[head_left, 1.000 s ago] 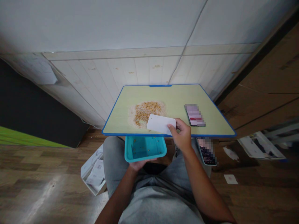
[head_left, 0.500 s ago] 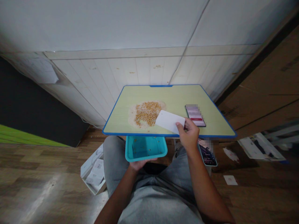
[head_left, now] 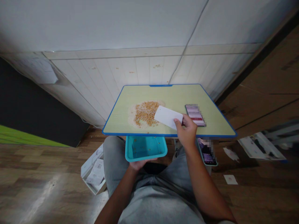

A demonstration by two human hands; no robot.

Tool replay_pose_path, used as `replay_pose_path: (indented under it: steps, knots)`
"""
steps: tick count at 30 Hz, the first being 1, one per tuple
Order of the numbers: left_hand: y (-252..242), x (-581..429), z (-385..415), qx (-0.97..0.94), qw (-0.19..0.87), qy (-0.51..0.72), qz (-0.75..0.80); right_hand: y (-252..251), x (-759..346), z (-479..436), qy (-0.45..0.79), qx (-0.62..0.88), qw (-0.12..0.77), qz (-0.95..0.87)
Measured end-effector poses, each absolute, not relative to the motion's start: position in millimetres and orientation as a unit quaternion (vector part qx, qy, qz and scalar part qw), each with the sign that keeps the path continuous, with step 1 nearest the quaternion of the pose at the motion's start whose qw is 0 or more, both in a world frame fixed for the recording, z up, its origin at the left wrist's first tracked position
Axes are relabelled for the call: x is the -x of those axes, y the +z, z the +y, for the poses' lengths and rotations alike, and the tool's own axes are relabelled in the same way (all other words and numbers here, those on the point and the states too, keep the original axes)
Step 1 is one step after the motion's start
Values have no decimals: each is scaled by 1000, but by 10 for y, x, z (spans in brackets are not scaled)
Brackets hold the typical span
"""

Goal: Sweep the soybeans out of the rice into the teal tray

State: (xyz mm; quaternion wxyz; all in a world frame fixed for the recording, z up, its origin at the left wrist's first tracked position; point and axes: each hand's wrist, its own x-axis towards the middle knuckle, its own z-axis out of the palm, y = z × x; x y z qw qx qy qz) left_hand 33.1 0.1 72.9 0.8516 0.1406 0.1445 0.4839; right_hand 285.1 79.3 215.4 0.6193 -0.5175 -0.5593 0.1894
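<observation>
Head view, and the right hand has the card pinched at its four o'clock end, the far end overlapping the pile at nine; the phone lies at three on the table. At six o'clock from the pile, the left hand holds the tub from beneath, fingers mostly hidden.

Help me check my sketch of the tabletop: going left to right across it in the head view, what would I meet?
Pile of yellow beans and pale grains → white card held in the right hand → phone.
</observation>
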Motion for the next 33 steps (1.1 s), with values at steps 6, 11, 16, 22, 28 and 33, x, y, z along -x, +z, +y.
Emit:
replay_pose_path:
  steps: [6, 11, 16, 22, 28, 33]
  knots:
    - [845, -367, 20, -158, 854, 485, 107, 2174, -2816, 771, 216, 505, 602, -579]
    - [801, -343, 19, -172, 851, 483, 114, 2185, -2816, 746, 231, 503, 600, -578]
    - [805, -345, 22, -184, 855, 477, 90, 2174, -2807, 721, 248, 494, 602, -576]
    - [810, -349, 28, -190, 855, 478, 70, 2136, -2786, 709, 279, 483, 595, -579]
    - [718, -313, 38, -207, 855, 470, 74, 2130, -2725, 673, 299, 468, 592, -585]
    - [658, -284, 47, -196, 857, 473, 63, 2153, -2674, 654, 302, 459, 585, -596]
